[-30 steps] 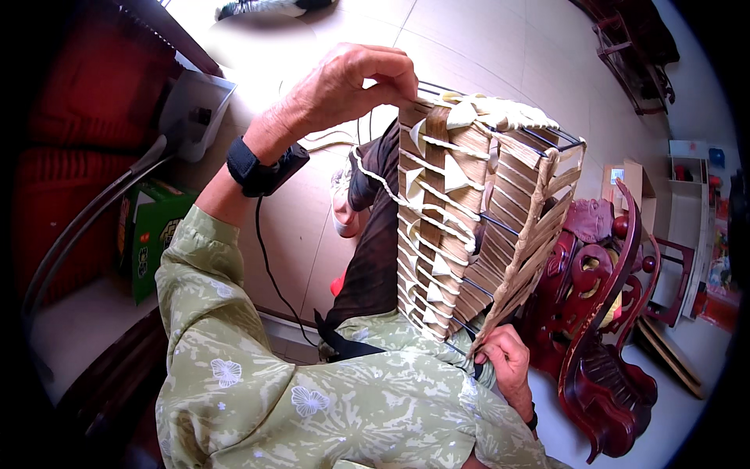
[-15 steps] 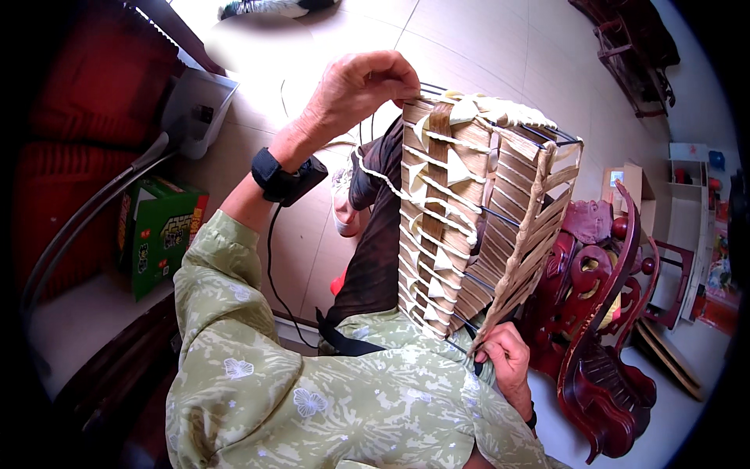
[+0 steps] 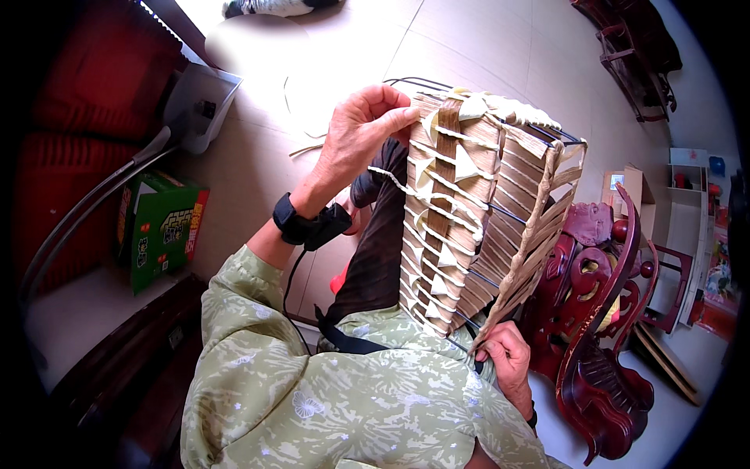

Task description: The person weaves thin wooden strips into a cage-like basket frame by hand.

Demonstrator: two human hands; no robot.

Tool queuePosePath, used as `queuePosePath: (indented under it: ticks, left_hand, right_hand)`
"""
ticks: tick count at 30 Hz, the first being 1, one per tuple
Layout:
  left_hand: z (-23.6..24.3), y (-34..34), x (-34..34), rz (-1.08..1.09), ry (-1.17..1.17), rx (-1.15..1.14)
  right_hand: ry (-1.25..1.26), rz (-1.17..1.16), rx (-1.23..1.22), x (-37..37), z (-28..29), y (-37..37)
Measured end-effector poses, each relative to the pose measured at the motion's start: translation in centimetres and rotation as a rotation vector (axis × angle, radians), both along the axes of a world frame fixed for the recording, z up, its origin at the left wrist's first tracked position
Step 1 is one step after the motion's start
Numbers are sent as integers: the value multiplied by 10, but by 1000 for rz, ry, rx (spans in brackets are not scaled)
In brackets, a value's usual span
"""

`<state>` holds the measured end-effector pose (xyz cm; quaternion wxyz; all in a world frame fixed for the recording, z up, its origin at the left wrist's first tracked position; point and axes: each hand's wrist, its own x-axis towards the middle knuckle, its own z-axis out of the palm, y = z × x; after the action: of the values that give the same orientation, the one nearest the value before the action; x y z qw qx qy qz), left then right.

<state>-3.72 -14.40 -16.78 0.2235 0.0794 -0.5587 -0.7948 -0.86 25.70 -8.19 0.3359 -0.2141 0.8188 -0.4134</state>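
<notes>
A woven basket frame [image 3: 525, 219] of black rods and beige paper rope rests on my lap, crossed on its left side by cream cord [image 3: 435, 205] and a brown flat strip [image 3: 444, 145]. My left hand [image 3: 373, 125] is closed at its upper-left edge, thumb and fingers pinched near the strands; what they hold is too small to make out. My right hand [image 3: 508, 361] grips the lower end of the thick twisted rim, its fingertips partly hidden. A loose cord hangs off the basket's left side, behind my left hand.
A carved red-wood chair [image 3: 586, 313] stands close on my right. To the left are a green box [image 3: 156, 227], a white bin [image 3: 211, 109] and red cushioning [image 3: 74, 195]. Dark wooden furniture [image 3: 633, 47] and a white shelf unit [image 3: 687, 219] are at the right. A thin cable runs below my left wrist.
My left hand and forearm have come down and to the right, the hand now lower along the basket's upper-left edge with its thumb extended. My right hand has stayed put.
</notes>
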Motion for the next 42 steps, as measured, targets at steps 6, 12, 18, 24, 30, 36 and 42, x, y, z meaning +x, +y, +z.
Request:
queuePosePath:
  ticks: [6,12,18,24,30,36,42]
  left_hand:
    - [5,0,-5,-17,21,16]
    - [11,-9,-9,-112,-12,-13]
    - [14,-18,0,-257,-117,141]
    - [19,-10,-3,-200,-132,89]
    - [16,-15,-15,-197,-90,26]
    - [23,-19,-10,-163,-233,-135]
    - [17,-18,-10,124,99,-339]
  right_hand:
    - [-13,-6,3,0,-2,2]
    - [3,-5,6,2,-4,4]
    - [7,0,6,1,-3,2]
    - [3,-6,-1,2,-5,3]
    - [9,-2,11,2,-1,-2]
    - [-8,-17,8,4,-4,2]
    - [-7,-26,6,4,-5,2]
